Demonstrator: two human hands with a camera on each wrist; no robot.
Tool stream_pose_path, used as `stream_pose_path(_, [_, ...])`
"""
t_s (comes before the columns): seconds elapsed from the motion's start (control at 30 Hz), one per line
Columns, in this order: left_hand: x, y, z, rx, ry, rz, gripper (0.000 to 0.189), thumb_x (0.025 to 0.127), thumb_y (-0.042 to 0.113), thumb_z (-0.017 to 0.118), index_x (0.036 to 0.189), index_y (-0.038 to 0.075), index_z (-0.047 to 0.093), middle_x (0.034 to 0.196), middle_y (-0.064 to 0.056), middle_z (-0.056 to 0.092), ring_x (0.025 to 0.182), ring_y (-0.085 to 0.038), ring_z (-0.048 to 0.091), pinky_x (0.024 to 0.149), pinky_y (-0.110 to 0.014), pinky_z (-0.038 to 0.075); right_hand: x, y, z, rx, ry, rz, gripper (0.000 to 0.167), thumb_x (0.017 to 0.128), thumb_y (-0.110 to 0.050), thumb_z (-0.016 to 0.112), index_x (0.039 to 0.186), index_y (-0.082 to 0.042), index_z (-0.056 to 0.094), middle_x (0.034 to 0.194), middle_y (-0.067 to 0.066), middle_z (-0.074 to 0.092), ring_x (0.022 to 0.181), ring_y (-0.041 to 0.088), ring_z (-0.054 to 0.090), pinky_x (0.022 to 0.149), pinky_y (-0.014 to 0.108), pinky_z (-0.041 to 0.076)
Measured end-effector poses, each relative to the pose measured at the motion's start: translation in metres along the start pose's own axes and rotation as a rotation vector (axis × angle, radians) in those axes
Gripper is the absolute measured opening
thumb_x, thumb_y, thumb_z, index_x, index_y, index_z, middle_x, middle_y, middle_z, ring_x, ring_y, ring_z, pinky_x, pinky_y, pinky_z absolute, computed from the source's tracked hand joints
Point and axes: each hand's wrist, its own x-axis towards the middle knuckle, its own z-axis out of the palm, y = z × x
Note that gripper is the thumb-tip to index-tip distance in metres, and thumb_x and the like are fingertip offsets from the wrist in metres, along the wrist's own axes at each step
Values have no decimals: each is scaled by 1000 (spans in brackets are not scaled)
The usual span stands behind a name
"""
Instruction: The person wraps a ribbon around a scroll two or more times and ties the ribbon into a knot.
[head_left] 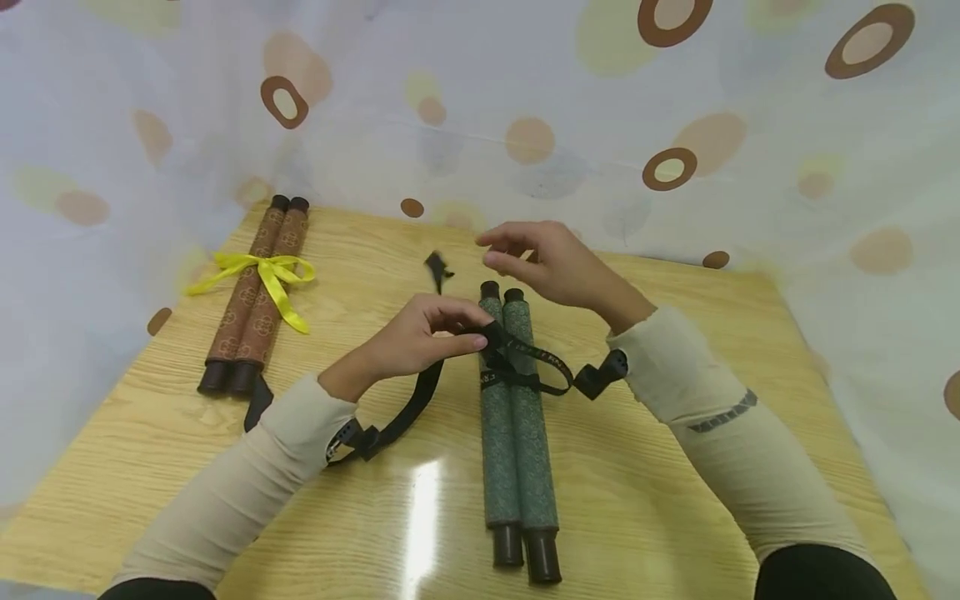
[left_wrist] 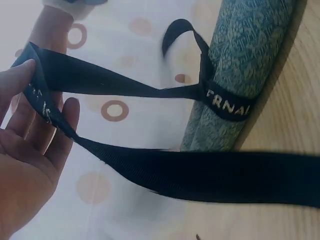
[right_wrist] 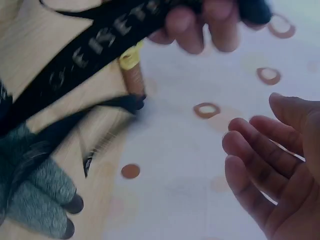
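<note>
A green patterned scroll [head_left: 521,450], rolled from both ends into two rods with dark knobs, lies on the table. Around its upper half runs a black ribbon [head_left: 551,362] printed with pale letters. My left hand [head_left: 427,337] pinches a fold of this ribbon between thumb and fingers, just left of the scroll. From there a long ribbon tail [left_wrist: 225,175] hangs away, and another loop stands out to the scroll's right. Past the scroll's far end my right hand [head_left: 555,262] is raised, fingers loosely bent and holding nothing, as the right wrist view also shows.
A brown patterned scroll [head_left: 251,308], tied with a yellow ribbon bow [head_left: 262,267], lies at the left of the wooden table [head_left: 637,467]. A blurred black ribbon end [head_left: 437,268] is in the air beyond my left hand. Spotted cloth [head_left: 480,108] surrounds the table's back and sides.
</note>
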Motion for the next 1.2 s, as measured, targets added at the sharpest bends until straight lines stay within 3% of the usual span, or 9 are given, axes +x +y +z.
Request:
stream_pose_path(0.1, [6,2,5,73,14,5,21,93,-3,64,113,-7,69,107,-23,72,94,-11,68,83,-34,58,-20,-7,-2,6,-57,37,28,103,-25,58,123,-9,69,111,8,74,91,18,70,78,37,57])
stream_pose_path(0.27, [24,5,12,130,106,-32,16,93,4,68,108,0,69,100,-17,73,89,-18,68,79,-30,56,-45,-5,-2,-21,-150,68,23,100,-25,62,116,-12,73,109,4,75,86,13,67,72,32,55])
stream_pose_path(0.5, [39,-4,11,133,49,-108,28,98,12,64,124,4,59,109,-15,74,98,-24,70,87,-37,56,-56,4,4,-76,0,94,10,97,-19,67,100,-14,75,87,0,74,74,11,61,69,30,52])
stream_pose_path(0.6, [31,-20,-2,263,-23,-191,32,102,15,59,132,4,57,119,-15,71,109,-29,67,93,-45,54,-60,7,1,-94,27,130,9,97,-19,67,98,-14,75,85,2,73,75,12,62,70,33,53])
stream_pose_path(0.73, [13,-50,-20,574,-146,-294,44,96,21,68,135,3,57,129,-16,66,119,-32,62,101,-50,50,-65,9,-4,-112,22,166,11,97,-21,67,100,-12,75,87,3,73,77,13,63,73,33,53])
stream_pose_path(0.83, [1,-70,-27,799,-229,-305,53,89,29,77,133,6,60,129,-14,65,118,-33,61,99,-51,50,-65,10,-7,-116,28,182,13,97,-21,67,101,-11,75,88,4,74,78,14,63,73,33,51])
stream_pose_path(0.97, [-9,-82,-33,997,-251,-287,26,89,28,77,109,13,72,116,-9,68,107,-31,62,90,-51,51,-65,13,-10,-119,34,212,14,97,-20,66,101,-9,74,92,7,74,79,17,65,72,34,50])
stream_pose_path(1.07, [-15,-78,-41,990,-211,-312,9,92,21,72,94,12,71,100,-6,70,90,-25,63,80,-45,52,-64,17,-11,-120,23,239,15,98,-20,66,101,-8,74,95,9,74,81,19,66,74,35,51])
stream_pose_path(1.2, [-26,-50,-58,860,-133,-402,16,98,23,64,89,10,65,76,-4,66,63,-16,55,62,-33,44,-61,23,-12,-106,1,267,17,100,-22,63,96,-9,74,88,8,72,67,16,57,68,34,46])
